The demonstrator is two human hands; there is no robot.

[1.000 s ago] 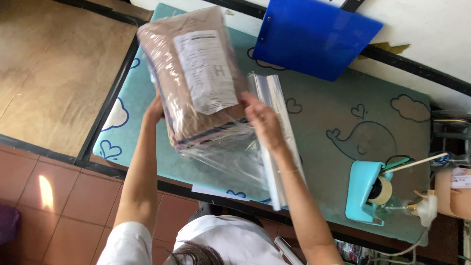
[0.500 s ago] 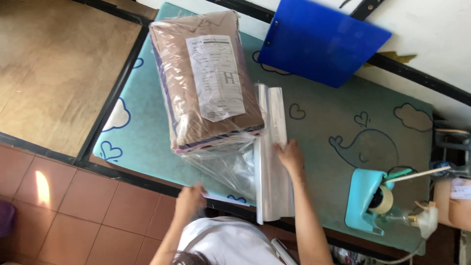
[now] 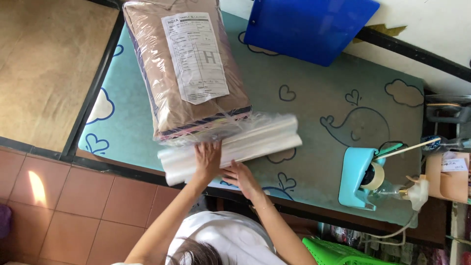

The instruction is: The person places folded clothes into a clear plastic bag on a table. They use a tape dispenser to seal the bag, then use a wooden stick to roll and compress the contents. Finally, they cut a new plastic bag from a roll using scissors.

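From the head camera, looking straight down, the landmark is the wrapped bundle (image 3: 189, 73): folded brown cloth sealed in clear plastic with a white paper slip on top, lying on the teal desk (image 3: 324, 113), whose mat is printed with hearts, clouds and a whale.

Just below the bundle's near end, and touching it, lies the loose plastic flap (image 3: 230, 149), folded into a long, pale band that slants up toward the right.

The left hand (image 3: 208, 159) rests flat on that band, directly below the bundle's near edge, fingers (image 3: 212, 147) held straight and close together, pressing the plastic down rather than pinching it.

The right hand (image 3: 241, 177) sits just right of and below the left, at the band's lower edge, its fingers (image 3: 229, 171) lightly spread and touching the plastic; no grip shows there.

Above and to the right of the bundle a blue clipboard (image 3: 311, 27) overhangs the desk's far edge.

Well to the right of the bundle stands a light blue tape dispenser (image 3: 360, 176) with a roll of tape in it.

Left of the bundle, past the desk's dark frame, a tan surface (image 3: 46, 68) shows, with reddish floor tiles (image 3: 73, 206) below.
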